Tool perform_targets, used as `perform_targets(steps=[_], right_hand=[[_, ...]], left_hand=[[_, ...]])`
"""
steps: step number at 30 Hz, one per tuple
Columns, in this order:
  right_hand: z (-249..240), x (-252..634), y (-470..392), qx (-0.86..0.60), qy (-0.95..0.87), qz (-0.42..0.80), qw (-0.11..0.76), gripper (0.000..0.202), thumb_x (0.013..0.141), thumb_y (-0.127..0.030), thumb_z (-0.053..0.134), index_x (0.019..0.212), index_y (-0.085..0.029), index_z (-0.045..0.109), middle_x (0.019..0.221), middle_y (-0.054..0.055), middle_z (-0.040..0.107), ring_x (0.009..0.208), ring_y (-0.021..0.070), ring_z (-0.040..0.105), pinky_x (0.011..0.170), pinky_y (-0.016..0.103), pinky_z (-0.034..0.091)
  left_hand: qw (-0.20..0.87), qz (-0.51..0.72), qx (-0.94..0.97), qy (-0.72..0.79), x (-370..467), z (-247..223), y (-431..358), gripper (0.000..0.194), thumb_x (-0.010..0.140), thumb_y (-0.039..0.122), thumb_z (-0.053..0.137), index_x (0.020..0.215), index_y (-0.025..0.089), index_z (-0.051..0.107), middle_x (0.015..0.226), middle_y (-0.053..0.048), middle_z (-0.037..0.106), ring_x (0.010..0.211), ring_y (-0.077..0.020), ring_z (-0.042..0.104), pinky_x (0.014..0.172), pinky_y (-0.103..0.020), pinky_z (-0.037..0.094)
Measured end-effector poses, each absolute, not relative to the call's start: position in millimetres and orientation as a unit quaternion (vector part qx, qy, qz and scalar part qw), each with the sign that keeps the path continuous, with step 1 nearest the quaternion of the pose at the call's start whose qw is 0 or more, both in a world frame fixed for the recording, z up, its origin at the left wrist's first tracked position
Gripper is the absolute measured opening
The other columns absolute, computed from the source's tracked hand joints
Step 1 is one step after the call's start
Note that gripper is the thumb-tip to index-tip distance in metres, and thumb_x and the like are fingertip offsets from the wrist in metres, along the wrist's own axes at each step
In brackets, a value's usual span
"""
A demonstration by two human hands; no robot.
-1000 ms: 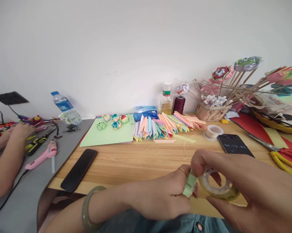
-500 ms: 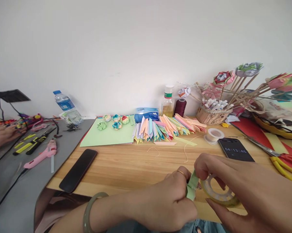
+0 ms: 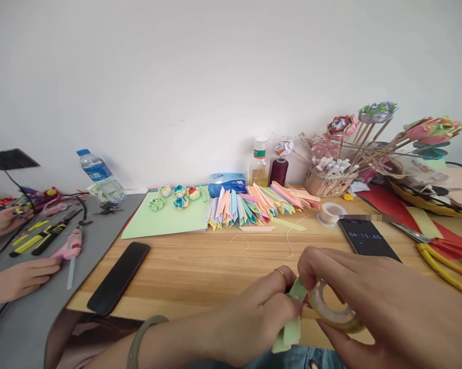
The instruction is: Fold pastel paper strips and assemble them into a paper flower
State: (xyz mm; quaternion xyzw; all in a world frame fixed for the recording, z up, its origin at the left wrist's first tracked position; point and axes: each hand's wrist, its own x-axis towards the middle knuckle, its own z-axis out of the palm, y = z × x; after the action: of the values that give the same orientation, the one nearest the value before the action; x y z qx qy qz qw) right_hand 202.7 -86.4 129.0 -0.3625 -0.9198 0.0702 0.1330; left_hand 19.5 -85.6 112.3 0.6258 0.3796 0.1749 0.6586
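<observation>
Near the front edge of the table, my left hand (image 3: 250, 318) pinches a folded strip of light green paper (image 3: 291, 330), whose lower ends stick out below the fingers. My right hand (image 3: 377, 302) touches the strip's upper end with its fingertips and also holds a roll of clear tape (image 3: 336, 312) between fingers and thumb. The two hands are close together; the exact contact between tape and paper is hidden by the fingers.
Folded paper pieces (image 3: 234, 207), small paper flowers on a green sheet (image 3: 169, 225), and a basket (image 3: 327, 183) line the back. Phones (image 3: 119, 277) and scissors (image 3: 442, 243) lie at the sides. At left, another person's hand touches a pink glue gun (image 3: 72, 245).
More of the green strip shows below my left fingers. Another person's hand has come in at the left and reached the glue gun. The whole view has shifted slightly.
</observation>
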Motion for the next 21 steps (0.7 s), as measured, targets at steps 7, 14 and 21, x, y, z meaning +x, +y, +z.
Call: perform_targets(steps=[7, 14, 21], right_hand=[[123.0, 201.5, -86.9, -0.363, -0.917, 0.035, 0.162, 0.033, 0.057, -0.012, 0.050, 0.088, -0.024, 0.046, 0.073, -0.002, 0.059, 0.061, 0.0160, 0.057, 0.053, 0.025, 0.039], [119.9, 202.6, -87.4, -0.356, -0.921, 0.028, 0.155, 0.038, 0.058, -0.014, 0.050, 0.094, -0.024, 0.044, 0.076, -0.001, 0.059, 0.063, 0.0162, 0.058, 0.055, 0.025, 0.041], [118.8, 201.6, -87.1, -0.345, -0.923, 0.026, 0.171, 0.033, 0.056, -0.013, 0.051, 0.087, -0.024, 0.047, 0.069, -0.003, 0.058, 0.057, 0.0144, 0.056, 0.050, 0.024, 0.039]], left_hand=[[0.622, 0.172, 0.660, 0.386, 19.3, 111.4, -88.2, 0.014, 0.081, 0.018, 0.032, 0.090, 0.016, 0.042, 0.083, -0.001, 0.042, 0.080, -0.0128, 0.040, 0.080, -0.028, 0.036], [0.602, 0.178, 0.665, 0.404, 20.3, 108.6, -86.8, 0.010, 0.078, 0.014, 0.035, 0.082, 0.016, 0.045, 0.078, 0.001, 0.047, 0.074, -0.0106, 0.044, 0.070, -0.023, 0.038], [0.602, 0.175, 0.673, 0.393, 19.7, 111.1, -85.8, 0.012, 0.075, 0.011, 0.036, 0.075, 0.016, 0.048, 0.074, 0.002, 0.048, 0.071, -0.0086, 0.045, 0.066, -0.020, 0.036]])
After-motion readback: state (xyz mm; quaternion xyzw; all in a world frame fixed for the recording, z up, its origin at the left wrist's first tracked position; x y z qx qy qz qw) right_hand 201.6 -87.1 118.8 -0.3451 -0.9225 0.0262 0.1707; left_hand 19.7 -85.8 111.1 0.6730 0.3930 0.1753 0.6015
